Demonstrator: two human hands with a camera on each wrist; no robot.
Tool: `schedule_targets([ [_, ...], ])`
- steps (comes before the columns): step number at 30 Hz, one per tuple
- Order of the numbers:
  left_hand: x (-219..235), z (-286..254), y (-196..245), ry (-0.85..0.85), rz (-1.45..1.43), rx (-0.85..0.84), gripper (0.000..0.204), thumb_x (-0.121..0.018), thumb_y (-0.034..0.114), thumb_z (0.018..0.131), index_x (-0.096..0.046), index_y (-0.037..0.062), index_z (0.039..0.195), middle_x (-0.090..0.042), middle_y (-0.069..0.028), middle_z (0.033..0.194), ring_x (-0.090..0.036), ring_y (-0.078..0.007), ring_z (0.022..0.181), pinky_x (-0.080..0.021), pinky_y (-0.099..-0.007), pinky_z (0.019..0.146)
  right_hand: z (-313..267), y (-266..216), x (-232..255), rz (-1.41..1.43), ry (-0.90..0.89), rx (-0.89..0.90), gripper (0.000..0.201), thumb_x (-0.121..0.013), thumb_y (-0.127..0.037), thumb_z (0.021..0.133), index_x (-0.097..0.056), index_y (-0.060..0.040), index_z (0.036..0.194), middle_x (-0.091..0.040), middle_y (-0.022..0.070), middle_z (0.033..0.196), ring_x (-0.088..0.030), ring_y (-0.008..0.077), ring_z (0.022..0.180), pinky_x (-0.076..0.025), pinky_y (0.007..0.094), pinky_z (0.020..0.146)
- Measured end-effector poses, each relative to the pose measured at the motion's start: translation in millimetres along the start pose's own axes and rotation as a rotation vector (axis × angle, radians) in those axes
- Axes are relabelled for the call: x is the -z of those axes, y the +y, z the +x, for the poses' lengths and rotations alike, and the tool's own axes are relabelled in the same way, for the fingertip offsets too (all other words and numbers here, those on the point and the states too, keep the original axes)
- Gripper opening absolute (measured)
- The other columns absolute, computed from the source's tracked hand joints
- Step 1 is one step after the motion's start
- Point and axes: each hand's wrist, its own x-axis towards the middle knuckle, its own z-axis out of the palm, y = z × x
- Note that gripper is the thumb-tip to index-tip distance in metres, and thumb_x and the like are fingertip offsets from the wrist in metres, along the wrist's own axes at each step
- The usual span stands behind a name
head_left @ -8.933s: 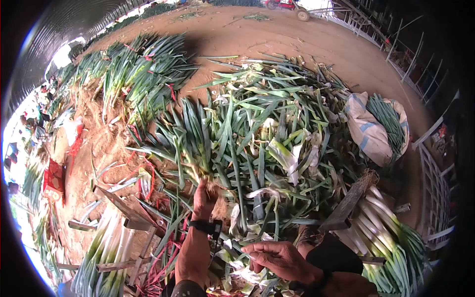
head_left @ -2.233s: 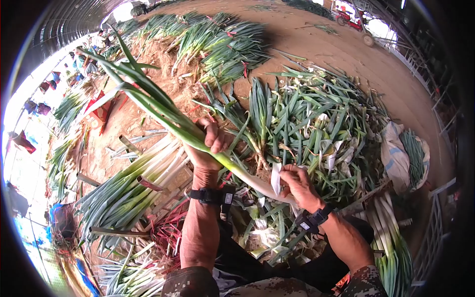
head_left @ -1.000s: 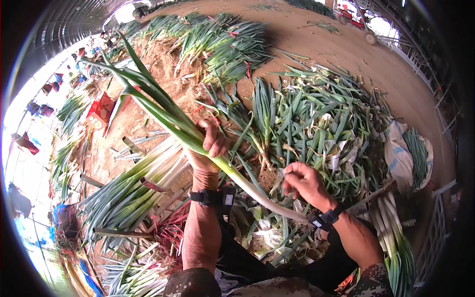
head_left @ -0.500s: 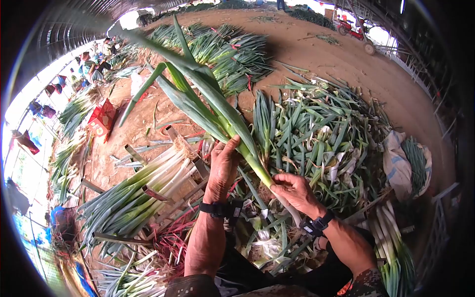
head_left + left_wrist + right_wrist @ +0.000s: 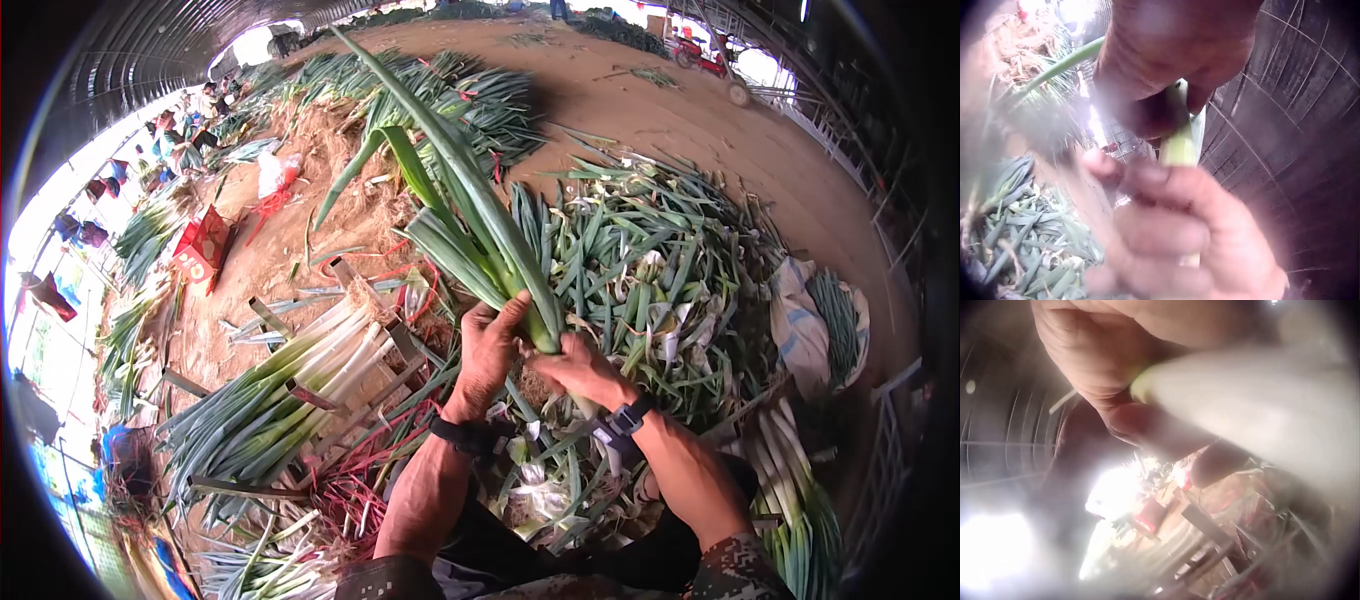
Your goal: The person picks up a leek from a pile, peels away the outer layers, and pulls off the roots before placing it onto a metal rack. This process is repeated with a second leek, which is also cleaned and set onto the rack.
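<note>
A large green onion slants up and away from me in the head view, its leaves fanned at the top. My left hand grips it where the leaves part, thumb along the stalk. Just below, my right hand has its fingers curled round the stalk, close beside the left. Between both hands a pale green stretch of stalk shows in the left wrist view. The white shank runs out of my right hand in the right wrist view, blurred. Its root end is partly hidden behind the right wrist in the head view.
A heap of leaves and untrimmed onions lies ahead to the right. Peeled onions lie on a wooden rack at left, with red ties beside it. More peeled onions lie at right, near a white sack.
Earlier my right hand pulled a pale strip of skin from the shank. Since then it has moved up onto the stalk beside the left hand, and the onion has swung right and more upright.
</note>
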Motion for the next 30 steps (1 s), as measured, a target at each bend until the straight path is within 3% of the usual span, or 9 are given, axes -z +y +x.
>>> schedule_targets([
  [1,4.0,1.5,3.9,0.028,0.006,0.014,0.028,-0.07,0.029,0.093,-0.068,0.0006,0.094,-0.067,-0.0032,0.077,-0.058,-0.0091,0.06,-0.045,-0.0241,0.056,-0.5,9.9,-4.1,0.083,-0.117,-0.116,0.019,-0.07,-0.02,0.087,-0.063,-0.0075,0.1,-0.063,0.0013,0.069,-0.058,0.0096,0.055,-0.047,0.0269,0.052],
  [2,6.6,4.7,6.6,0.084,-0.044,-0.011,0.028,-0.07,0.029,0.093,-0.068,0.0012,0.093,-0.066,-0.0029,0.074,-0.057,-0.0095,0.058,-0.042,-0.0236,0.054,-7.8,30.5,-20.0,0.054,-0.011,-0.034,0.031,-0.061,-0.035,0.093,-0.064,-0.0073,0.079,-0.051,-0.0011,0.05,-0.05,0.0099,0.046,-0.042,0.0307,0.046],
  [3,9.3,7.6,9.0,0.142,-0.094,-0.036,0.028,-0.07,0.03,0.093,-0.067,0.0018,0.092,-0.064,-0.0026,0.072,-0.055,-0.0098,0.055,-0.04,-0.0232,0.051,-16.4,45.6,-24.9,0.013,-0.067,-0.013,0.031,-0.06,-0.033,0.094,-0.065,-0.0067,0.079,-0.052,-0.0018,0.05,-0.052,0.0081,0.047,-0.042,0.0309,0.045],
  [5,29.1,20.3,-2.3,0.167,-0.1,-0.06,0.028,-0.068,0.03,0.095,-0.066,0.0018,0.094,-0.063,-0.0018,0.071,-0.057,-0.0103,0.057,-0.043,-0.0237,0.053,-30.3,58.1,-26.2,0.089,-0.17,-0.105,0.028,-0.067,-0.033,0.092,-0.066,-0.0047,0.091,-0.056,-0.0014,0.058,-0.054,0.0057,0.051,-0.043,0.0278,0.045],
  [9,32.0,18.5,16.0,0.078,-0.222,-0.008,0.033,-0.06,0.031,0.099,-0.059,0.0039,0.118,-0.064,-0.0023,0.102,-0.063,-0.0121,0.085,-0.051,-0.0269,0.068,-57.1,50.5,-15.9,0.435,0.063,0.009,0.041,-0.077,-0.016,0.087,-0.056,-0.0035,0.12,-0.06,-0.0019,0.082,-0.058,0.0038,0.064,-0.045,0.0199,0.048],
  [12,26.4,17.9,15.7,0.032,-0.409,0.043,0.035,-0.057,0.032,0.1,-0.056,0.0061,0.124,-0.063,-0.003,0.107,-0.063,-0.0148,0.094,-0.052,-0.0319,0.078,-58.1,47.2,-4.0,0.585,0.086,0.115,0.037,-0.074,-0.021,0.09,-0.061,-0.0008,0.118,-0.06,-0.0013,0.081,-0.049,0.0027,0.056,-0.04,0.0201,0.046],
  [19,15.4,18.2,8.2,-0.261,-0.74,0.105,0.033,-0.055,0.036,0.1,-0.057,0.0074,0.117,-0.067,-0.0092,0.109,-0.065,-0.0197,0.092,-0.054,-0.0336,0.079,-67.2,28.1,5.5,0.966,-0.114,-0.077,0.034,-0.068,-0.024,0.093,-0.063,-0.0002,0.117,-0.059,0.0031,0.08,-0.05,0.0062,0.057,-0.037,0.0202,0.046],
  [24,13.9,15.6,7.6,-0.234,-0.698,0.131,0.028,-0.055,0.026,0.102,-0.061,0.003,0.116,-0.068,-0.0104,0.107,-0.067,-0.02,0.09,-0.057,-0.0328,0.078,-68.3,33.0,1.8,1.016,-0.216,-0.08,0.047,-0.064,-0.036,0.096,-0.057,0.0009,0.123,-0.056,0.0042,0.084,-0.052,0.0112,0.061,-0.044,0.0242,0.054],
  [30,11.2,9.4,9.1,-0.176,-0.33,0.023,0.029,-0.056,0.021,0.099,-0.059,-0.0018,0.116,-0.069,-0.0129,0.108,-0.067,-0.0202,0.092,-0.057,-0.0319,0.076,-65.3,35.3,-2.9,0.803,-0.069,-0.021,0.043,-0.063,-0.038,0.097,-0.06,-0.001,0.12,-0.059,0.0016,0.082,-0.053,0.0111,0.065,-0.045,0.0267,0.058],
])
